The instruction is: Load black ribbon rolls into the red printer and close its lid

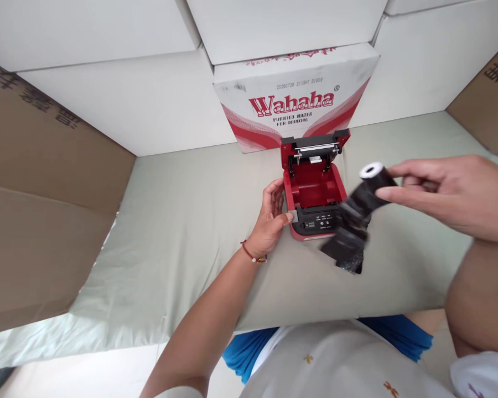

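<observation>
A small red printer (313,190) sits on the grey-green cloth with its lid tipped back and its red paper bay showing nothing inside. My left hand (269,221) rests against the printer's left side, fingers curled around its edge. My right hand (448,193) is raised to the right of the printer and pinches a white-cored roll wrapped in black film (367,190). A loose tail of the black wrap (344,249) hangs down, blurred, in front of the printer's right front corner.
A white and red Wahaha water carton (299,99) stands just behind the printer. Plain white boxes (128,105) line the back, and brown cardboard (37,221) stands at the left and far right. The cloth-covered surface (182,243) ends near my lap.
</observation>
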A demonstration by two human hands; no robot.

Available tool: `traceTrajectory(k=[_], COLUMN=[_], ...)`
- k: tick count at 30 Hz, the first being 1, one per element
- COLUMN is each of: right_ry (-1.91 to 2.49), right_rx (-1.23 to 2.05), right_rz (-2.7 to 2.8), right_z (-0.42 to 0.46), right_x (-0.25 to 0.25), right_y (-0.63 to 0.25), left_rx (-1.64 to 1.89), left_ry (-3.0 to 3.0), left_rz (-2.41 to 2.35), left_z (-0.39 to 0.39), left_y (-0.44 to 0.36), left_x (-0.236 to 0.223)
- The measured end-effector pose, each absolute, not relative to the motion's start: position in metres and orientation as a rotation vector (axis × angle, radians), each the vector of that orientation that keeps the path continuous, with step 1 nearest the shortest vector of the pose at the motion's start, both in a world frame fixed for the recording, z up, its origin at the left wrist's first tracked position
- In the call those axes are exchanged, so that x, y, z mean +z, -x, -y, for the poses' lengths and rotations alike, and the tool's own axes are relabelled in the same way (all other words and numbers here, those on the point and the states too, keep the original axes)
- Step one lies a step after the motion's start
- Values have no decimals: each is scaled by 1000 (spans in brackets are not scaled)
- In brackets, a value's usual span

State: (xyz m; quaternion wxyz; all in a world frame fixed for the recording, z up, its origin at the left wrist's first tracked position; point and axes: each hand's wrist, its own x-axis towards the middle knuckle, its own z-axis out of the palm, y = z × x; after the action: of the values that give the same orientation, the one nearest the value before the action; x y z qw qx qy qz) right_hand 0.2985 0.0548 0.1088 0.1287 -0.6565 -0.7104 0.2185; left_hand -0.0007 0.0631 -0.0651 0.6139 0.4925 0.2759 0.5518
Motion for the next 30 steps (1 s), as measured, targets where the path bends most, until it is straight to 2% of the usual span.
traceTrajectory(k=[4,8,15,23,27,30], right_ry=[2117,2346,1818,1840,1521,1466], right_rx=[622,633,524,501,632,613], right_rz=[2307,2397,2468,2611,2396,2155], right_z=[-60,-62,-53,-47,-41,-39], right_x=[82,48,27,12,29,59], right_y=[-368,-381,-324,-290,-302,-309], left_rx=[1278,1271,1274,1260,1267,1273], left_ry=[-1128,-1140,-1137,-1134,-1133,-1133], left_rz=[-629,-634,-653,-666,-656,-643], left_z=[-63,-64,-63,-62,-62,-62], left_y=[1,2,3,3,2,3], left_x=[-65,-65,-63,-62,-63,-63])
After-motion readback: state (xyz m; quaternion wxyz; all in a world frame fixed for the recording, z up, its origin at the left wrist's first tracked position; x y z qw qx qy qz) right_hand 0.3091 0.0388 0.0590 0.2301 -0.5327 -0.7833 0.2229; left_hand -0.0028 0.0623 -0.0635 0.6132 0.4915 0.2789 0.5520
